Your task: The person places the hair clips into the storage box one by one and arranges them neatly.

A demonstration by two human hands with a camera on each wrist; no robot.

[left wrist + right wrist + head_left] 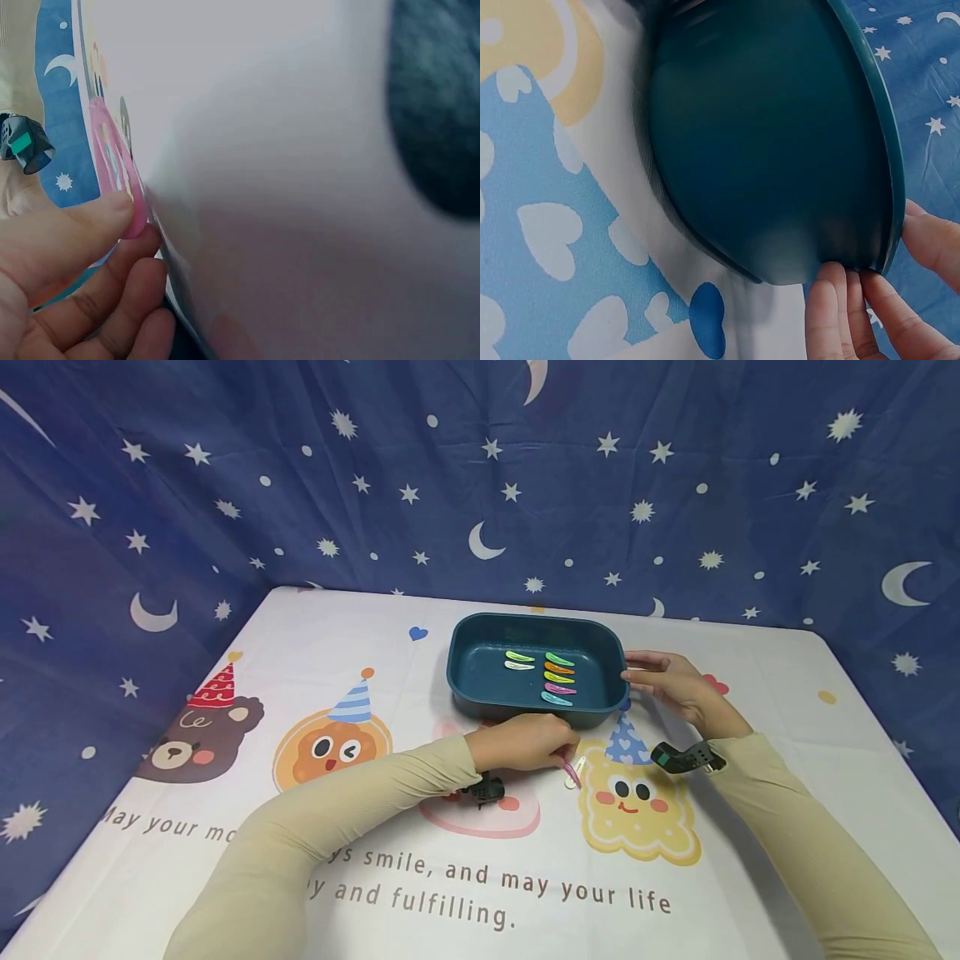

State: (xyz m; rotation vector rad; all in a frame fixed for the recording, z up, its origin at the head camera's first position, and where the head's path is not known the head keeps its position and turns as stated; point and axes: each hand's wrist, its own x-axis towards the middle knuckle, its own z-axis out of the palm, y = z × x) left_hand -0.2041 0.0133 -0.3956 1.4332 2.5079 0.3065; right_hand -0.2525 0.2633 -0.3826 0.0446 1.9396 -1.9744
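My left hand [525, 742] pinches a pink snap hair clip [120, 165] by one end between thumb and fingers, just in front of the box. A white hair clip [581, 765] lies on the tablecloth right beside it. At the box's right end, my right hand [671, 683] grips the rim, thumb at the edge and fingers against the outer wall. The dark teal plastic box [468, 681] holds two columns of clips: a yellow-green clip [519, 656] and a white one [519, 666] at left, several coloured ones, such as an orange clip [559, 668], at right.
A white tablecloth [360, 893] with cartoon prints and lettering covers the table. Behind it hangs a blue curtain [450, 460] with stars and moons. Each wrist wears a black camera mount, as on the right wrist [686, 757].
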